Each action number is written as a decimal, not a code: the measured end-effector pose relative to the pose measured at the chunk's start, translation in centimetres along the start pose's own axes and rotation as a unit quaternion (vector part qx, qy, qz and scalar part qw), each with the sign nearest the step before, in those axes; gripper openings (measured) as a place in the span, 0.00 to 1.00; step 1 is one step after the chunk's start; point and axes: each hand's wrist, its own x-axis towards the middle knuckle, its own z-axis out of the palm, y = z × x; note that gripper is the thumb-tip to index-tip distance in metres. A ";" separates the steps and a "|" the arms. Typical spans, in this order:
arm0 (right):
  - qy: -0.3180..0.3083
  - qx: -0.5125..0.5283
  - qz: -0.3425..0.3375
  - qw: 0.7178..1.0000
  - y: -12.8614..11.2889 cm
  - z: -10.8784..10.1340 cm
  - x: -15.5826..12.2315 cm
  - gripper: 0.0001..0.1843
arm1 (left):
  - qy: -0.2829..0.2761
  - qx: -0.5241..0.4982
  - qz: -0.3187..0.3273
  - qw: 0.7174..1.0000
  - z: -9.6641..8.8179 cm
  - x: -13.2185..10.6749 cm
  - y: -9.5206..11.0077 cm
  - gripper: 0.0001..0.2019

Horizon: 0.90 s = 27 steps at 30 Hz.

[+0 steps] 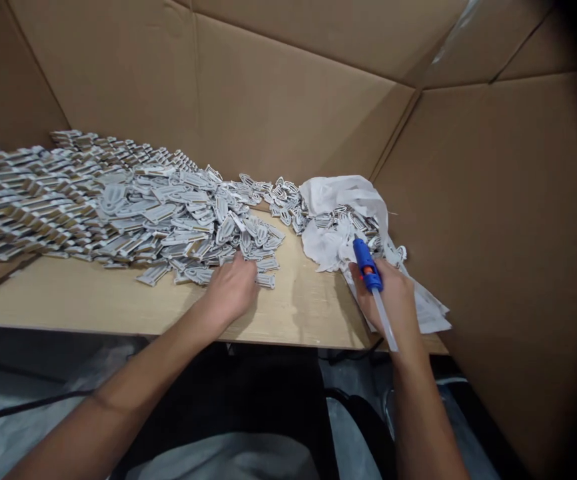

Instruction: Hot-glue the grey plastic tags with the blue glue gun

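Observation:
My right hand (391,293) is wrapped round a blue hot glue gun (367,263), its nozzle pointing away from me. A clear glue stick (386,323) sticks out of the gun's back end toward my wrist. At the front edge of a heap of small grey-white loop-shaped pieces (183,207), my left hand (233,287) has its fingers curled in. Its fingertips are mostly hidden, so what they pinch cannot be made out. White crumpled paper (343,193) lies just beyond the glue gun, with more of the small pieces among it.
Stacked rows of similar pieces with brown edges (33,200) fill the left side of the wooden tabletop (103,300). Tall cardboard walls (278,93) enclose the back and right. A dark cable (28,405) runs at lower left, below the table's front edge.

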 end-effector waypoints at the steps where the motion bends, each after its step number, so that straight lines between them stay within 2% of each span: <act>1: -0.010 -0.003 0.008 1.000 0.4 0.3 0.0 0.17 | -0.003 0.009 -0.008 1.000 0.2 -0.2 0.0 0.13; 4: -0.031 0.007 0.036 0.999 1.0 0.9 0.0 0.17 | -0.017 0.017 -0.018 1.000 0.5 -0.5 0.0 0.15; 6: -0.042 0.023 0.057 0.997 0.9 1.1 0.0 0.17 | -0.004 0.002 -0.017 1.000 0.7 -0.6 -0.2 0.17; 10: -0.077 0.048 0.079 0.993 0.4 1.5 -0.2 0.19 | 0.099 -0.052 -0.030 0.993 0.9 -0.9 -0.6 0.18; 13: -0.107 0.065 0.081 0.989 0.3 2.0 -0.5 0.18 | 0.152 -0.128 -0.041 0.979 1.1 -0.8 -0.8 0.18; 17: -0.144 0.157 0.112 0.970 0.5 2.5 -0.6 0.21 | 0.187 -0.292 0.017 0.938 2.2 -0.4 -0.7 0.18; 19: -0.177 0.182 0.113 0.960 0.3 2.9 0.1 0.21 | 0.153 -0.385 0.033 0.910 2.9 -0.2 -0.3 0.19; 20: -0.193 0.178 0.109 0.959 0.1 3.2 0.7 0.20 | 0.117 -0.435 0.028 0.892 3.3 -0.1 -0.1 0.20; 24: -0.225 0.125 0.095 0.962 -1.6 5.3 4.2 0.14 | -0.069 -0.614 -0.012 0.786 4.1 -0.1 1.1 0.18; 25: -0.232 0.113 0.097 0.961 -2.2 6.1 5.1 0.13 | -0.087 -0.633 -0.014 0.769 4.3 -0.2 1.4 0.17; 27: -0.248 0.081 0.114 0.959 -3.5 7.6 6.6 0.13 | -0.066 -0.635 0.001 0.770 4.8 -0.3 1.7 0.13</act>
